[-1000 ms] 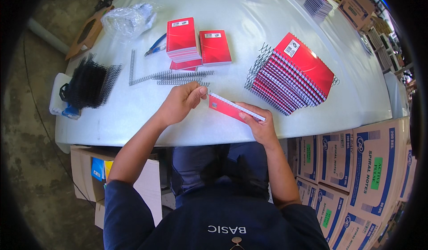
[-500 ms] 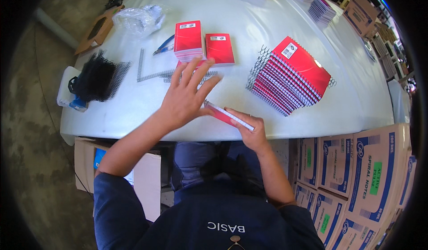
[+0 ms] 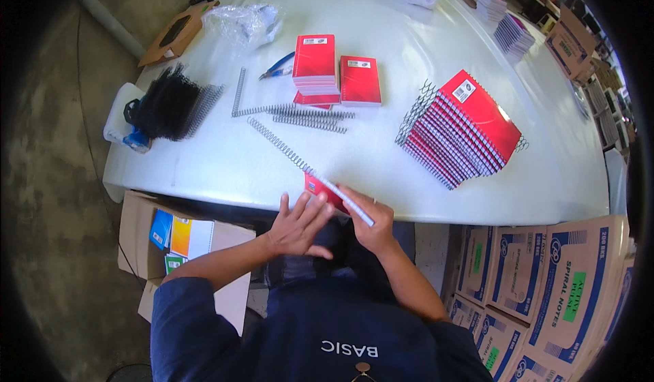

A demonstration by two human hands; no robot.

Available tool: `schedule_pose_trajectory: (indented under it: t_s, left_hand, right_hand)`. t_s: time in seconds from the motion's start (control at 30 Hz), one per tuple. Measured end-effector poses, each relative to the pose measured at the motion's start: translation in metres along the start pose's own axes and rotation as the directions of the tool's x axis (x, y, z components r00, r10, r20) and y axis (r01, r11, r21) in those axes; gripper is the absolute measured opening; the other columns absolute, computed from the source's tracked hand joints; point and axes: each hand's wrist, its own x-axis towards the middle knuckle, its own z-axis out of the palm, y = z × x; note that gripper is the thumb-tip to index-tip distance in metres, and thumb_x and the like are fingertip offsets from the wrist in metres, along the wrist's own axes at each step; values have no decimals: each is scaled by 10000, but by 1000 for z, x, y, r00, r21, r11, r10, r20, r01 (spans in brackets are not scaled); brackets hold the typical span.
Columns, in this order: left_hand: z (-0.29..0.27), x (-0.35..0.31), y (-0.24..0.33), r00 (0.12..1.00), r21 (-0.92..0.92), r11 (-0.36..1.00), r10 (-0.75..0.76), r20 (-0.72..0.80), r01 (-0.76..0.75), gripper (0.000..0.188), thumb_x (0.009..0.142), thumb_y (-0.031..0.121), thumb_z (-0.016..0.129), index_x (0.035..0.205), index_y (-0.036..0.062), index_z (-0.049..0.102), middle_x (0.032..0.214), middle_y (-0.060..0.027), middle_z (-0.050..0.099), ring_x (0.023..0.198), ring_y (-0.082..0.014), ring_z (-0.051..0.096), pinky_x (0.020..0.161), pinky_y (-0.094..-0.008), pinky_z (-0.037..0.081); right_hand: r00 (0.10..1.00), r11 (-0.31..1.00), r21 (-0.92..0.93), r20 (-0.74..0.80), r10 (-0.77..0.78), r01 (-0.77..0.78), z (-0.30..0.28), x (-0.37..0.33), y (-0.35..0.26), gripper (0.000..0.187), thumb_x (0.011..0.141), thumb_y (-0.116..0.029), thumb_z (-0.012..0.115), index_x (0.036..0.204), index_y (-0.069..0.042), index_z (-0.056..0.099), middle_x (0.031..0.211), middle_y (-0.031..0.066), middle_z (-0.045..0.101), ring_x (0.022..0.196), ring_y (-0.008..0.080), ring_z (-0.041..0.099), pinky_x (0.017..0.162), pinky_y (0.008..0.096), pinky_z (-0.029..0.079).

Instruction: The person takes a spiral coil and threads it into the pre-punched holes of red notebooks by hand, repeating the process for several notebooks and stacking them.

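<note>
Going left to right: grey concrete floor (image 3: 61, 198), then a big white covered table (image 3: 552, 171), its edges bowed by the fisheye. Close to the left edge sits a bushy heap of black wire spirals (image 3: 167, 106), and below the front edge there's an open brown cardboard box (image 3: 230, 273) with blue and yellow covers inside. Further in, blue-handled metal pliers (image 3: 276, 68) lie next to 2 neat stacks of red notebooks (image 3: 315, 58), loose dark wire coils (image 3: 310, 115) in front. Left hand (image 3: 300, 228) is open, fingers spread, right by the thin red notebook (image 3: 319, 186); can't tell if it's touching. That notebook is at the table's front edge, gripped in the right hand (image 3: 373, 222), with a long dark wire coil (image 3: 281, 141) sticking out past its far corner. White tabletop shows between that hand and the fanned stack of coil-bound red notebooks (image 3: 480, 113), so there's some moving room. Brown printed cartons (image 3: 521, 266) are piled below the right front edge, near the right forearm (image 3: 417, 283).
</note>
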Motion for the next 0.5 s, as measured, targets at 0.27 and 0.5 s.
schedule_pose_trajectory:
  t_s: [0.27, 0.5]
  left_hand:
    - [21, -7, -6, 965, -333, 908, -262, 24, 255, 1168, 681, 861, 294, 1410, -50, 240, 1463, -327, 124, 1347, -540, -15, 999, -681, -96]
    - [-16, 53, -64, 817, -372, 877, -441, -371, 304, 1155, 713, 841, 341, 1419, -60, 182, 1449, -356, 90, 1335, -549, 36, 1021, -666, -26]
  right_hand:
    - [995, 991, -96, -15, -99, 97, 5, 2, -3, 310, 774, 95, 619, 1072, 12, 648, 1044, 154, 668, 956, 253, 660, 832, 325, 517]
    - [978, 982, -23, 96, -187, 190, 9, 5, -9, 444, 726, 127, 572, 1148, -5, 615, 1099, 150, 646, 1010, 295, 634, 872, 352, 503]
